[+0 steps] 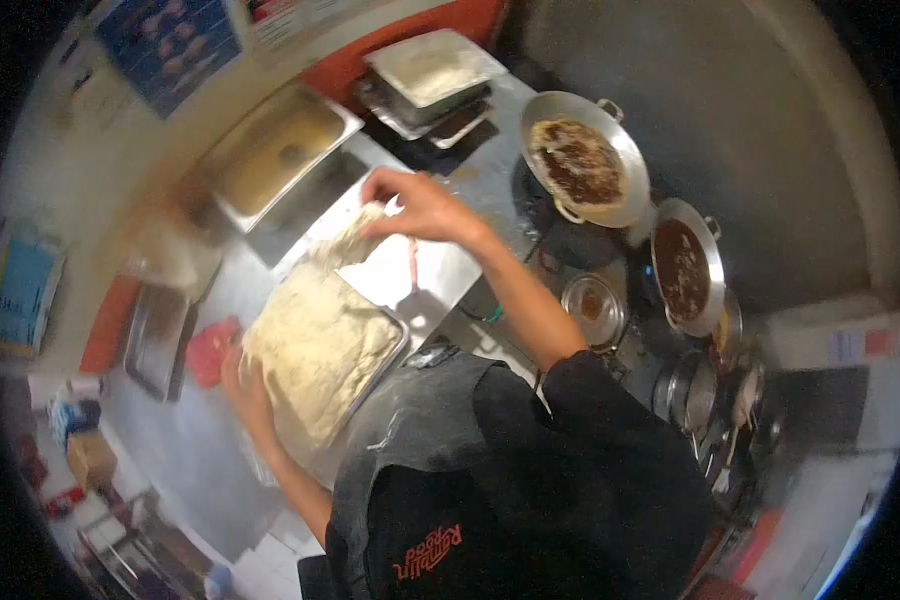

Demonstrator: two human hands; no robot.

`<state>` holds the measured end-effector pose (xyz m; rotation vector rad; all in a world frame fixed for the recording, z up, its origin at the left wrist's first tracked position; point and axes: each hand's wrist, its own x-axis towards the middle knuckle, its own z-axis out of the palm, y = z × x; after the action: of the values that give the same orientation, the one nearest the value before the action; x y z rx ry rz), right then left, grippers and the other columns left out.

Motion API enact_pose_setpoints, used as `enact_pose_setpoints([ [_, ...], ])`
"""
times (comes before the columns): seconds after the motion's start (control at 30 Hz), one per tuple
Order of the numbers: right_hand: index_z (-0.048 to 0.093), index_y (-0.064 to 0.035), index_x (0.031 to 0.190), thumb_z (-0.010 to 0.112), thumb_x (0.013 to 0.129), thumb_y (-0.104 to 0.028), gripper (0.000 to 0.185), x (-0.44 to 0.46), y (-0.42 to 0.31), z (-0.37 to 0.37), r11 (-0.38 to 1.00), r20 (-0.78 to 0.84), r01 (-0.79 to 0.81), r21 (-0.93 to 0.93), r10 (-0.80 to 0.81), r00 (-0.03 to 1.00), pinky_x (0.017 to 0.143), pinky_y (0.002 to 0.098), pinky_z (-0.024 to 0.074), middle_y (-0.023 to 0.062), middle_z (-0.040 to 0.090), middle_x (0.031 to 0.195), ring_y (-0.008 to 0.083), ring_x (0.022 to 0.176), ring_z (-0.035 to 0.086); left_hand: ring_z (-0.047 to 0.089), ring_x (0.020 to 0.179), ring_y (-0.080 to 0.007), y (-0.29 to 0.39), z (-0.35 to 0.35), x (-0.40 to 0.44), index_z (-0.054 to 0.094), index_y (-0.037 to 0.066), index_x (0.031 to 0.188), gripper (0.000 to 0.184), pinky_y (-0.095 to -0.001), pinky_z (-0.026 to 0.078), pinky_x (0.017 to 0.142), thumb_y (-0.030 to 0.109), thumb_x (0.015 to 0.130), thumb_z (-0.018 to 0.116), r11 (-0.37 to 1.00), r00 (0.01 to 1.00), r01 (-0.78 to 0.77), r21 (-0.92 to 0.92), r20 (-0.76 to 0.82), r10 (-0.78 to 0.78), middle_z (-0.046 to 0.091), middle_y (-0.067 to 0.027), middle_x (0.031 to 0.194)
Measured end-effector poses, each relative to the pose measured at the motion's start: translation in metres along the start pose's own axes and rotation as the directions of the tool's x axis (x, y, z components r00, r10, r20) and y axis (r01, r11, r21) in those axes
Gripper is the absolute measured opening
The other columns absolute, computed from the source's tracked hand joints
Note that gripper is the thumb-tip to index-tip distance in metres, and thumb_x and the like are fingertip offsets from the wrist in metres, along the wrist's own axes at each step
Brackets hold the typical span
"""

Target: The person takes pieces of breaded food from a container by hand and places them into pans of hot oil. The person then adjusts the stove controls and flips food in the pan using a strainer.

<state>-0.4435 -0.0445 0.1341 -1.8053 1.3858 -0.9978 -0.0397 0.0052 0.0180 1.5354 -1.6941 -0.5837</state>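
A large mass of pale dough (315, 345) fills a metal tray (378, 372) in front of me. My right hand (417, 206) is closed on a stretched piece of dough (355, 238) at the far end, lifted above the counter and still joined to the mass. At the near left side, my left hand (247, 388) curls its fingers against the dough's edge; the fingertips are partly hidden. A red cloth-like item (213, 350) lies just beside that hand. Flour dusts the front of my dark apron.
A deep steel pan (270, 150) with yellowish liquid stands beyond the dough. Farther back is a tray of white flour-like powder (436, 70). On the right, two woks (625, 165) (712, 265) hold dark, foamy oil. A shallow metal tray (155, 342) sits at left.
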Motion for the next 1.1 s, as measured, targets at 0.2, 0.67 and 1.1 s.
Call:
enact_pose_setpoints([
  [0.2,0.06,-0.0048,0.103,0.08,0.075,-0.01,0.035,-0.1,0.076,-0.182,0.884,-0.452,-0.359,-0.3,0.2,0.87,0.083,0.0321,0.0511,0.0051,0.066,0.099,0.0156,0.095,0.063,0.056,0.119,-0.0312,0.015,0.0,-0.041,0.063,-0.001,0.12,0.035,-0.0402,0.04,0.104,0.008,0.086,0.066,0.994,0.993,0.081,0.067,-0.093,-0.075,0.062,-0.0153,0.125],
  [0.67,0.064,0.0031,0.109,0.065,0.086,-0.003,0.023,-0.108,0.187,-0.159,0.747,-0.427,-0.47,-0.47,0.274,0.862,0.085,0.0372,0.0498,0.0164,0.067,0.104,0.0263,0.098,0.065,0.059,0.114,-0.0325,0.017,-0.036,-0.052,0.066,0.002,0.111,0.03,-0.0394,0.044,0.1,0.007,0.081,0.071,0.983,0.963,0.146,0.11,-0.243,-0.116,0.063,-0.0159,0.121],
  [1.1,0.071,-0.0026,0.105,0.073,0.078,-0.038,0.044,0.072,-0.034,0.328,0.885,0.591,0.264,-0.383,0.015,0.807,0.095,0.0436,0.0466,0.0182,0.068,0.11,0.0356,0.107,0.062,0.062,0.109,-0.0326,-0.027,-0.071,-0.054,0.067,0.002,0.107,0.028,-0.041,0.046,0.095,0.008,0.08,0.072,0.996,0.985,0.063,0.068,-0.163,-0.051,0.065,-0.0139,0.116],
])
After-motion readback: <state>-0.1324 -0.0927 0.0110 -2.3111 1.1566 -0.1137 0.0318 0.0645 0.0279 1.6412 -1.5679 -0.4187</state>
